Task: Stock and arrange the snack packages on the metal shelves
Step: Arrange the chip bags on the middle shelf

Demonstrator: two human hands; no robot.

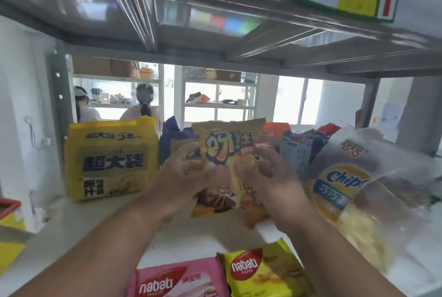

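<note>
Head view, white shelf (71, 220): orange-yellow snack bag (227, 158) upright at centre, held from both sides; left hand (181, 177) with fingers curled on its 9 o'clock edge, right hand (270, 177) likewise on its 3 o'clock edge. Large yellow pack (111, 160) stands at 9 o'clock; clear Chips bag (354, 184) leans at 3 o'clock; pink Nabati pack (177, 280) and yellow Nabati pack (263, 272) lie at 6 o'clock

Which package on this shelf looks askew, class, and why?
The Chips bag at the right leans tilted, while the big yellow pack at the left stands upright. The two Nabati wafer packs lie flat near the front edge.
</note>
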